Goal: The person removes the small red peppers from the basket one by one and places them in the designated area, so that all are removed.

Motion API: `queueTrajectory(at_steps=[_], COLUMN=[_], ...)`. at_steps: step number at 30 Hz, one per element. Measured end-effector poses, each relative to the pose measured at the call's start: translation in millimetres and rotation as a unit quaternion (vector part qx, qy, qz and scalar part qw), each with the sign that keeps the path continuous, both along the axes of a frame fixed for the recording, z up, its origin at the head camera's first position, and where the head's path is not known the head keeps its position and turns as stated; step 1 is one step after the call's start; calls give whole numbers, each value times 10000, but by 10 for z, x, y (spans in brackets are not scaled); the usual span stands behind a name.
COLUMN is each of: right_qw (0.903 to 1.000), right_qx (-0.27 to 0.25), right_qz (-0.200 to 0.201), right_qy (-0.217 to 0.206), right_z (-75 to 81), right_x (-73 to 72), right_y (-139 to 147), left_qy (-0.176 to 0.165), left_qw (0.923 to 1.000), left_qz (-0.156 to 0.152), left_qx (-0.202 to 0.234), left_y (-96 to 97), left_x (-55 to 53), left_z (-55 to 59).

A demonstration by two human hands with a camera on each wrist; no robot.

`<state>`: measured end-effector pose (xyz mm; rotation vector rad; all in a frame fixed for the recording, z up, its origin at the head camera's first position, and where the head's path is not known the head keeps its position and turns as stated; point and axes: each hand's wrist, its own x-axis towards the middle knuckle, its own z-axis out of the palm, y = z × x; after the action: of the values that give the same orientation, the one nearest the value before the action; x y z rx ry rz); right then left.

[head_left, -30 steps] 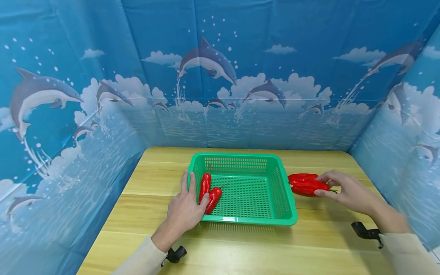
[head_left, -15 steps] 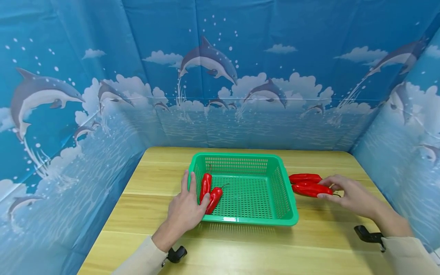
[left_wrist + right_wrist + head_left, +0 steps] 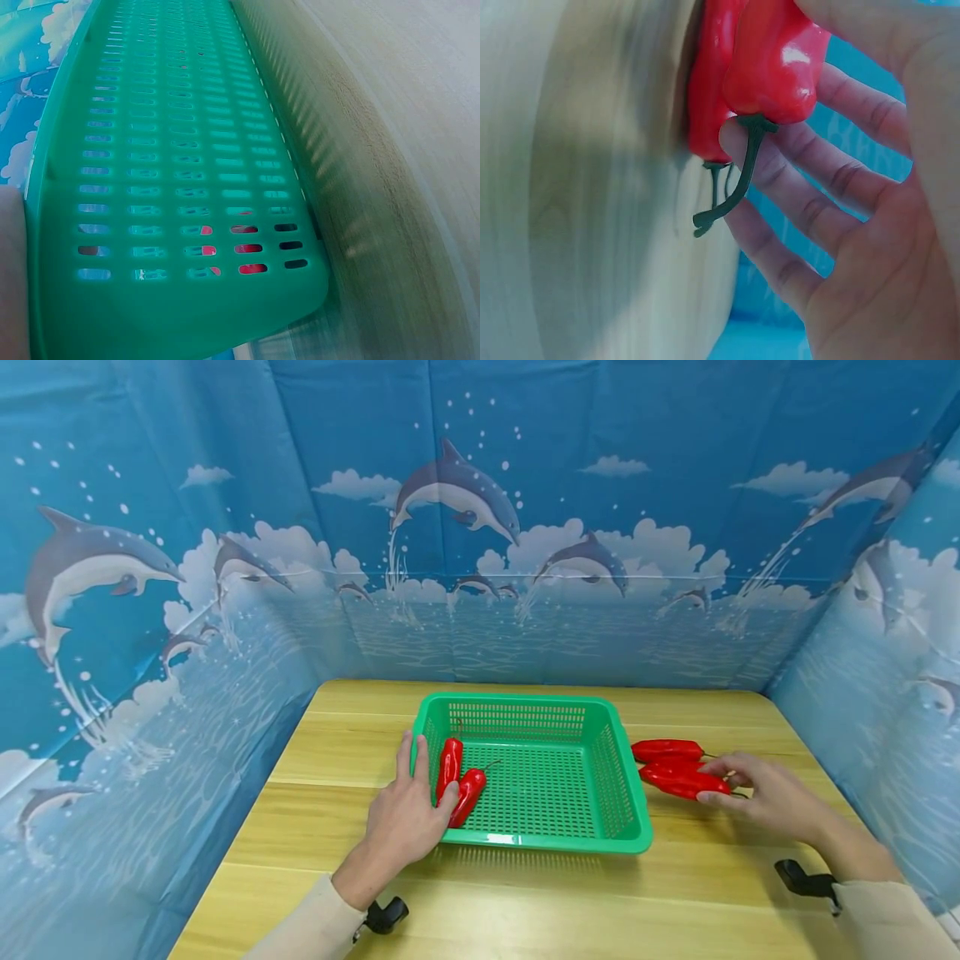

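A green plastic basket [image 3: 536, 842] stands on the table, holding two red chili peppers [image 3: 469, 795] at its left end. My left hand [image 3: 407, 814] rests on the basket's left rim, fingers extended and thumb over the inside, near those peppers. To the right of the basket, my right hand [image 3: 768, 797] pinches a red chili pepper [image 3: 776, 71] near its stem end. Another red pepper [image 3: 711, 82] lies close against it in the right wrist view. Behind them is a separate red pepper [image 3: 666, 750], stem pointing right. The left wrist view shows mostly the basket's slotted wall [image 3: 180, 315].
The wooden table [image 3: 540, 910] ends at a blue dolphin-print curtain [image 3: 570, 635] at the back and sides. Black wrist cameras sit at both sleeves, the left camera [image 3: 386, 916] near the table's front.
My right hand has shifted slightly right and toward me with the front pepper, which has moved away from the back one. The left hand and basket stay put.
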<state>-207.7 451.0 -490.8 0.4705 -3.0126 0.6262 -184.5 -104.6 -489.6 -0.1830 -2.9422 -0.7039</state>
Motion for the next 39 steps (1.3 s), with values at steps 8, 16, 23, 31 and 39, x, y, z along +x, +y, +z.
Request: queueTrajectory(at_steps=[8, 16, 23, 31, 39], right_qw=[9998, 9996, 9995, 9991, 9991], right_qx=[165, 230, 281, 316, 232], right_qz=[-79, -120, -150, -262, -338], right_qy=[-70, -130, -4, 118, 113], right_z=[-119, -167, -224, -217, -206], right_x=[-14, -34, -23, 15, 45], right_y=[51, 62, 41, 23, 9], left_qy=[47, 29, 55, 52, 70], left_qw=[10000, 10000, 10000, 9999, 9999], left_qz=[10, 28, 19, 44, 42], left_qx=[23, 45, 56, 87, 80], left_y=[7, 3, 1, 2, 0], left_x=[14, 12, 11, 27, 26], left_z=[-4, -4, -7, 5, 6])
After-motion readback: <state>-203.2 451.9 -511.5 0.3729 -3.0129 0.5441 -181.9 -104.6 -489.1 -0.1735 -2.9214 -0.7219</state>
